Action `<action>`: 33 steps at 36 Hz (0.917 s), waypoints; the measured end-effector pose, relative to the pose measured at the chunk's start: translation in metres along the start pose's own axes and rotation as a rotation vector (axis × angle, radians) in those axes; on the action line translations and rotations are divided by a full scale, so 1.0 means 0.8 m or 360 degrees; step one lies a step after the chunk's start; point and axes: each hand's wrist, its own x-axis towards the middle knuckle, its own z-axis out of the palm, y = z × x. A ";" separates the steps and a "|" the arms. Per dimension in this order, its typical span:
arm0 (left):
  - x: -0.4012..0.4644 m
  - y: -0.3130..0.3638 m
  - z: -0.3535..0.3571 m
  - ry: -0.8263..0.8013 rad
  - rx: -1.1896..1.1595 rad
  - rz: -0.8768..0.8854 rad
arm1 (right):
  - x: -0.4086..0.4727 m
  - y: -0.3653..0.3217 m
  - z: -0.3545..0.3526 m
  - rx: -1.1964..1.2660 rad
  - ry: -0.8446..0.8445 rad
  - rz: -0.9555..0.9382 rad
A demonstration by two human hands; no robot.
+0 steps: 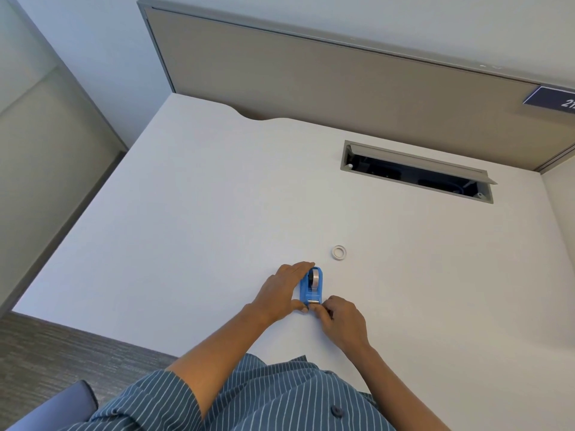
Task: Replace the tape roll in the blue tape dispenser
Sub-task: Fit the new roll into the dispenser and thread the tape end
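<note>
The blue tape dispenser [311, 289] stands on the white desk [193, 213] with a roll of tape [316, 277] seated in it. My left hand [281, 292] wraps the dispenser's left side, fingers along its far end and thumb at the near corner. My right hand [337, 318] has its fingertips pinched at the cutter end of the dispenser; whether they hold the tape's end is too small to tell. A small white ring, an empty tape core [338, 252], lies flat on the desk beyond and to the right of the dispenser.
An open cable tray slot [417, 171] is cut into the desk at the back right. A grey partition panel [311, 76] runs along the desk's far edge. The desk's left edge drops to carpet [46, 346]. A blue chair part [59, 405] shows at bottom left.
</note>
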 end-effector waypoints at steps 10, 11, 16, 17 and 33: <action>0.000 -0.001 0.000 -0.0007 0.0004 0.0004 | 0.004 0.004 0.001 0.0088 -0.0029 0.0012; 0.000 -0.001 -0.001 -0.0008 0.0006 0.0005 | 0.004 0.004 0.001 0.0099 -0.0031 0.0011; 0.000 -0.001 0.000 -0.0007 0.0001 0.0007 | 0.006 0.008 -0.005 0.0365 -0.0072 0.0212; 0.000 0.000 0.000 -0.0004 0.0003 0.0009 | 0.006 0.009 -0.008 0.0439 -0.0067 0.0250; -0.001 -0.001 0.001 0.0019 0.0026 0.0027 | 0.008 0.002 -0.018 0.0742 -0.0060 0.0454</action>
